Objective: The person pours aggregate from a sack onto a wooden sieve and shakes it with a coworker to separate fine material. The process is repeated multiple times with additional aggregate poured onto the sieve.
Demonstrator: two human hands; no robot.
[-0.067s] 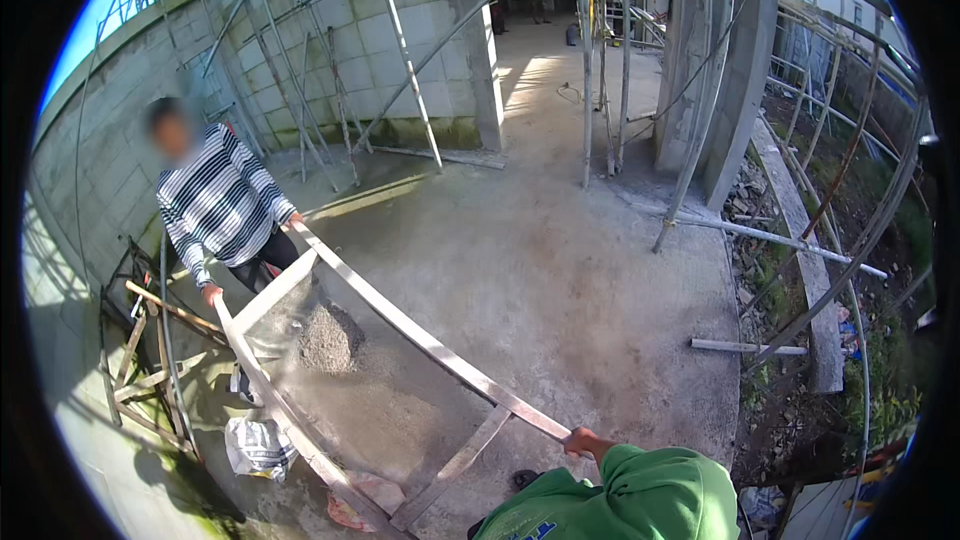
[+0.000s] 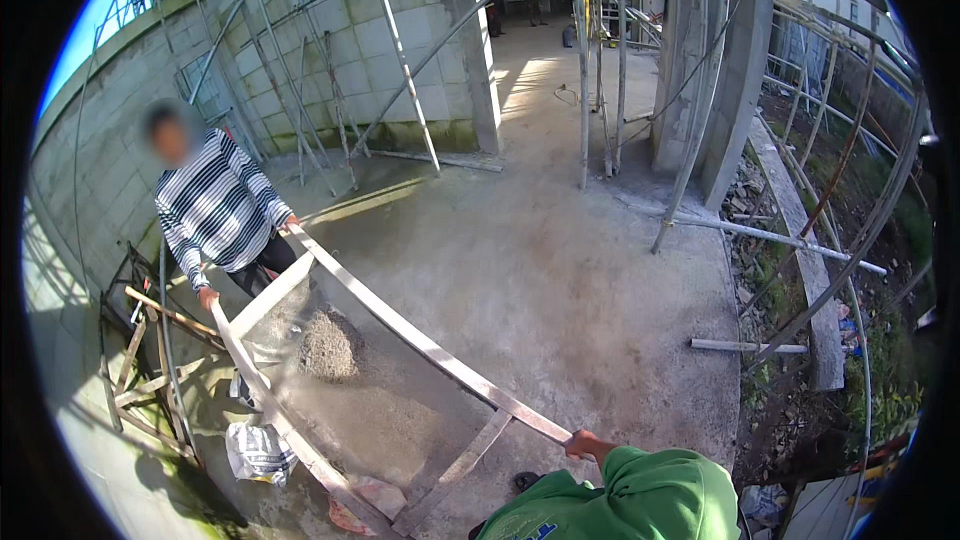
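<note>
A long wooden frame [image 2: 425, 340] with two side rails and crosspieces stretches from a co-worker to me. My right hand [image 2: 580, 443] is closed around the near end of its right rail. My left hand is out of sight; the left rail's near end runs off the lower edge. At the far end the co-worker [image 2: 220, 195], in a striped long-sleeved top, grips one rail in each hand. A small heap of sand or gravel [image 2: 331, 345] shows through the frame. Whether a mesh spans the frame I cannot tell.
A white sack [image 2: 260, 452] and a reddish sack [image 2: 350, 515] lie by the left rail. Timber scraps [image 2: 150, 380] lean at the left wall. Scaffold poles [image 2: 405, 60] stand before the block wall and by concrete columns [image 2: 735, 90]. Rubble and a plank [image 2: 815, 290] border the slab's right side.
The view has shifted very slightly. The frame, the co-worker and my right hand hold nearly the same places.
</note>
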